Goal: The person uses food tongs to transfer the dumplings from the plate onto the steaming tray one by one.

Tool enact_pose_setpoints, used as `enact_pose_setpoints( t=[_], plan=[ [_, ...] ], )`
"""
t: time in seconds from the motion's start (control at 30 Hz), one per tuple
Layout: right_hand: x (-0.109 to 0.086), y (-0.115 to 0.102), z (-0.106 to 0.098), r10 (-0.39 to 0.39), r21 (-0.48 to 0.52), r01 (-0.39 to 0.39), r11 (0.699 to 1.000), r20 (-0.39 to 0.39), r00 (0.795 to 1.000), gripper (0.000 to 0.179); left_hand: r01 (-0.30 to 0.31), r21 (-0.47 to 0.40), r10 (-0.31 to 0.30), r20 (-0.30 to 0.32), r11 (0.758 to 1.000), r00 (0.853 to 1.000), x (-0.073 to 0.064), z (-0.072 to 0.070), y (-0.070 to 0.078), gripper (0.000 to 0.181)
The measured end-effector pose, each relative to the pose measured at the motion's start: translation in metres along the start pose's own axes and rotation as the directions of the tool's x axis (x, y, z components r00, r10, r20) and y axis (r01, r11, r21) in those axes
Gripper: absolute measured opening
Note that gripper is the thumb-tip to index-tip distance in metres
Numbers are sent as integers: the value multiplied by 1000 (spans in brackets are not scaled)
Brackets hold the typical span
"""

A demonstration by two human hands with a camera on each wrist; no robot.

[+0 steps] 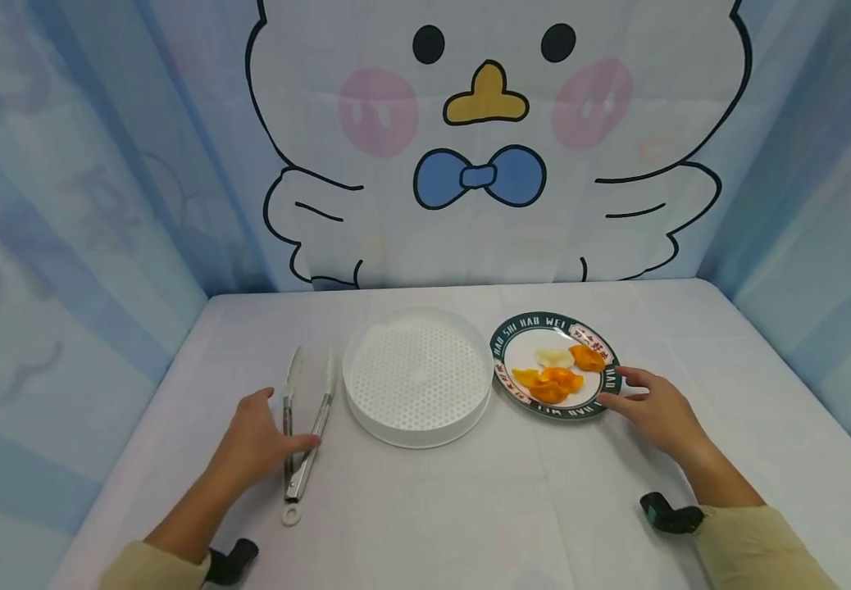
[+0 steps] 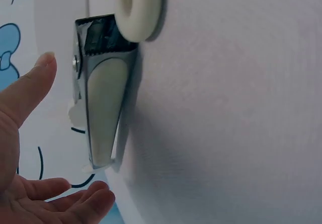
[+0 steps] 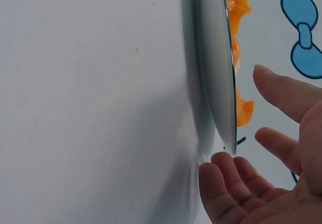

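Observation:
Metal tongs (image 1: 312,430) with pale tips and a white ring (image 1: 291,515) at the near end lie on the white table. My left hand (image 1: 259,438) rests beside them, thumb touching one arm. In the left wrist view the tongs (image 2: 103,113) lie between my thumb (image 2: 35,83) and straight fingers (image 2: 85,199), ungripped. A green-rimmed plate (image 1: 502,336) holds orange dumplings (image 1: 551,383) and a white one (image 1: 554,357). My right hand (image 1: 654,410) touches its near right rim. In the right wrist view my fingertips (image 3: 221,166) meet the plate (image 3: 214,73) at its edge, thumb apart above.
A round white perforated steamer tray (image 1: 411,430) stands between the tongs and the plate. A cartoon-bird curtain (image 1: 484,164) hangs along the table's far edge, with blue curtains at both sides. Bare cloth (image 1: 484,508) covers the table's near part.

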State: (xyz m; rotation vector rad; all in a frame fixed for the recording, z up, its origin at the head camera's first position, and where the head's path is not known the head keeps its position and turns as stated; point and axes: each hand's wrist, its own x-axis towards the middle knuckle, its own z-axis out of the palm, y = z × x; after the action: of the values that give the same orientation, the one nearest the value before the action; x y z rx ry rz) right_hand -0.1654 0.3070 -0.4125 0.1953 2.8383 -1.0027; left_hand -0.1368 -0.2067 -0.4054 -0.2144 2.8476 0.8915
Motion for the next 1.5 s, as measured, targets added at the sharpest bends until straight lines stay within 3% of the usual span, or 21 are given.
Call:
enact_pose_setpoints(
  t=[0.13, 0.33, 0.57, 0.8, 1.13, 1.5],
  plan=[
    [3, 3, 1, 13, 29, -14, 999, 40, 999, 84, 30, 10, -31, 33, 999, 999, 1, 5, 1, 109],
    [5, 3, 2, 22, 49, -25, 999, 61, 998, 86, -9, 5, 9, 33, 1000, 999, 1, 11, 2, 96],
    [8, 0, 3, 53, 30, -56, 998, 99, 994, 92, -34, 12, 33, 18, 999, 999, 0, 5, -2, 81],
    [7, -1, 1, 53, 8, -54, 999, 101, 993, 93, -25, -5, 25, -5, 1000, 1000, 4, 3, -8, 79],
    [8, 3, 2, 49, 10, -51, 999, 110, 993, 89, 66, -25, -66, 9, 998, 998, 14, 2, -8, 94],
    [9, 5, 2, 53, 15, -55, 998, 112, 992, 88, 40, -16, -41, -31, 999, 999, 9, -2, -11, 78]
  ],
)
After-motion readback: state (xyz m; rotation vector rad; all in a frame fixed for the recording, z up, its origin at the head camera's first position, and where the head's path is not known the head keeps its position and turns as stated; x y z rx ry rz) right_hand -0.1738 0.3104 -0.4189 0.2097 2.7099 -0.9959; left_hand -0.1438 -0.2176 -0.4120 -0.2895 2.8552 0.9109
